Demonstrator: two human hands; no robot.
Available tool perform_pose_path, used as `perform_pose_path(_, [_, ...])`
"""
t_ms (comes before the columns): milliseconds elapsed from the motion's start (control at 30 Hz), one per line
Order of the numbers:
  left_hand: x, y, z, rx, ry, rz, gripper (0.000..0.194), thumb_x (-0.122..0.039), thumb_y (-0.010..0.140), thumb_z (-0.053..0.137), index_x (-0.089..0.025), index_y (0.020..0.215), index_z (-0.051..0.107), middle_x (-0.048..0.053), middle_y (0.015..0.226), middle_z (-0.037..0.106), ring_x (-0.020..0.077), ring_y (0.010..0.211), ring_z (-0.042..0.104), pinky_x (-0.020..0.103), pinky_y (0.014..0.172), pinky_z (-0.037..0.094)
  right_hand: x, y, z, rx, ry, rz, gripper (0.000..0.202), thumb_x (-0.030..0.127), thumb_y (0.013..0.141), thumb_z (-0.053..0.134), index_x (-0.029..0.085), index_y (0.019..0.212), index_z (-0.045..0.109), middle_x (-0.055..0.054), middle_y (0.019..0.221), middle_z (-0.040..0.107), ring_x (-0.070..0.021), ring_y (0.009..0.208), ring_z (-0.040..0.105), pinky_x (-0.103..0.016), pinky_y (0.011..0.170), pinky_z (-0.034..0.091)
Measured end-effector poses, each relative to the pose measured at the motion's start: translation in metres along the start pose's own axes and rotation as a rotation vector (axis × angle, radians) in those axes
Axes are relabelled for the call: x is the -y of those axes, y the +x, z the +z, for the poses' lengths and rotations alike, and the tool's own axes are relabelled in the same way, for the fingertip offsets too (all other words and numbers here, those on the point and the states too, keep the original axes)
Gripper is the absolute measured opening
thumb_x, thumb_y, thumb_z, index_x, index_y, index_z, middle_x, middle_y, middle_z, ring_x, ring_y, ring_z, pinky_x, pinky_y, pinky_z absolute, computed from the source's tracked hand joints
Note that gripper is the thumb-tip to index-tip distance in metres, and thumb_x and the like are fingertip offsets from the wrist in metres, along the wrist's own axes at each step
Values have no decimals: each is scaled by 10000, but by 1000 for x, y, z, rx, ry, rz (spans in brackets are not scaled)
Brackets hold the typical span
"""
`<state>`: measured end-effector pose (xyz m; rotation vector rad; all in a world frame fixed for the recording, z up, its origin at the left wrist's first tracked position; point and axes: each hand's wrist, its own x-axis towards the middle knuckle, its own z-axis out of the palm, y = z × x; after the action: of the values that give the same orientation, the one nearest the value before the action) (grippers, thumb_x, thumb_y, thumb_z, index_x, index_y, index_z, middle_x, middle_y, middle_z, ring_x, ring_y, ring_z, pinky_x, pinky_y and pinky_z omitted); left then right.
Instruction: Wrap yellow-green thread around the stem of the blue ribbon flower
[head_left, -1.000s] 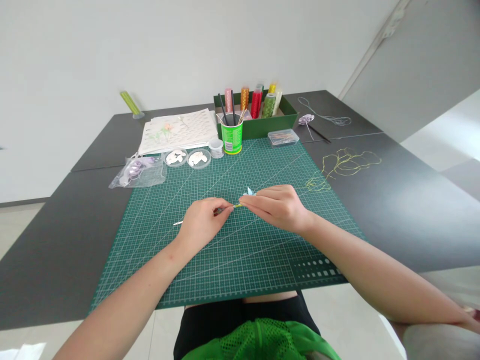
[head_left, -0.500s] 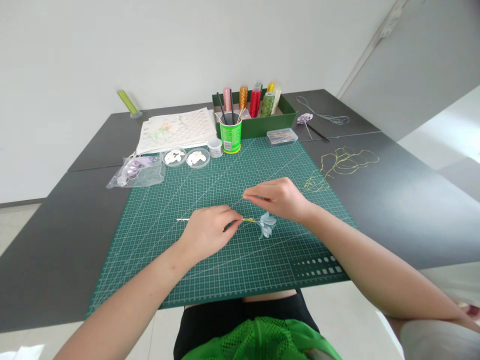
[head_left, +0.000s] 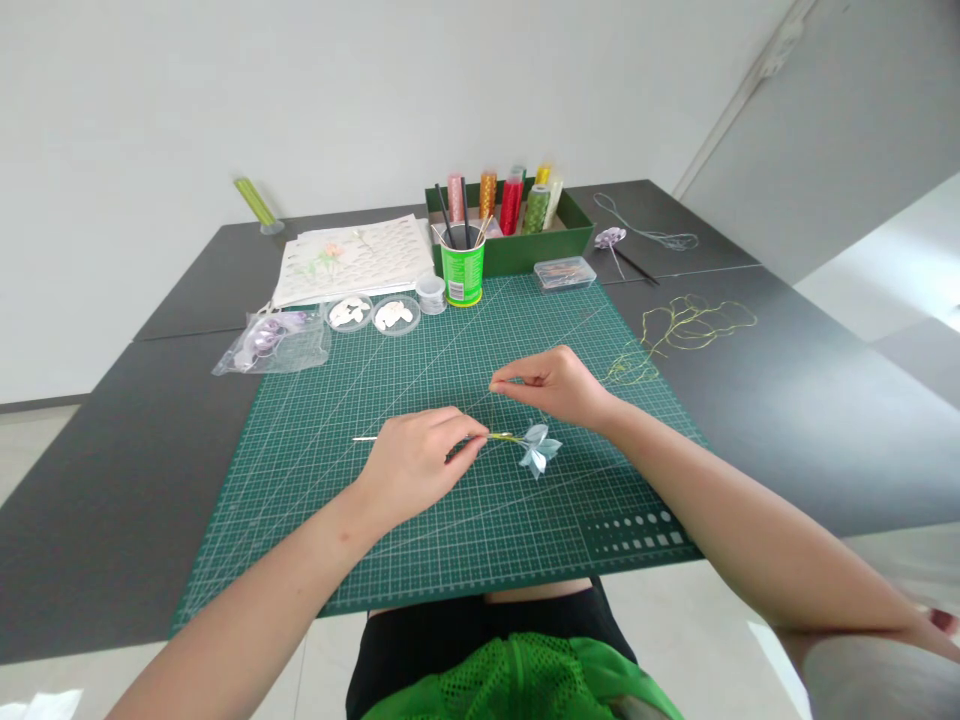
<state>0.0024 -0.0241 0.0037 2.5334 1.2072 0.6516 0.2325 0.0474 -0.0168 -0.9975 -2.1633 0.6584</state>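
Above the middle of the cutting mat, my left hand (head_left: 424, 455) pinches the thin stem of a pale blue artificial flower (head_left: 538, 450). Its petals point right, and yellow-green wrapping (head_left: 504, 436) shows on the stem between fingertips and bloom. The stem's thin, pale far end (head_left: 365, 438) sticks out left of the hand. Higher and to the right, my right hand (head_left: 553, 385) is closed in a pinch, apart from the flower. Whatever its fingertips hold is too fine to make out. Loose yellow-green thread (head_left: 679, 325) lies in loops beyond the right forearm, partly over the mat's edge.
The green cutting mat (head_left: 337, 540) covers the dark table (head_left: 795, 450). Behind it stand a green cup of sticks (head_left: 463, 275), a box of thread spools (head_left: 517, 255), dishes of white pieces (head_left: 395, 316), a clear case (head_left: 565, 273), paper sheets (head_left: 375, 260) and a plastic bag (head_left: 274, 343).
The flower has turned about its stem, its petals now fanned differently and slightly farther right. My right hand has shifted slightly up, still pinched. The left hand keeps its hold.
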Motion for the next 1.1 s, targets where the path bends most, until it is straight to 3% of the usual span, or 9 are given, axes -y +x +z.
perform_pose_path(133, [-1,1,-1,31,-42,-49,160,-258,972,595,-231,956,751,-17,902,770,127,706,683,237,583,436,1,0,0,-13,49,22,309,420,914,659,153,861,805,45,492,520,-58,458,316,-227,461,257])
perform_pose_path(600, [0,1,0,93,-110,-77,196,-274,975,575,-253,955,769,-16,913,779,145,761,706,253,611,468,9,0,-6,-26,138,27,307,432,903,675,156,868,803,34,522,551,-50,455,311,-218,428,244])
perform_pose_path(700, [0,1,0,70,-111,-72,194,-289,977,578,-249,969,767,-10,921,779,141,763,703,245,608,471,5,1,-5,-8,132,60,324,446,895,680,149,854,802,33,526,535,-51,466,305,-219,436,238])
perform_pose_path(900, [-1,1,-2,17,-127,-46,164,-288,979,600,-247,973,759,-13,904,774,131,766,697,223,574,445,-3,4,-3,4,166,112,311,438,865,700,147,836,805,72,475,363,-58,474,260,-231,450,213])
perform_pose_path(1100, [-2,0,-4,-103,-156,-12,204,-313,995,573,-224,973,755,18,901,774,135,765,697,240,669,505,-6,3,0,24,157,138,300,420,865,691,139,859,798,70,494,382,-62,487,267,-237,476,218])
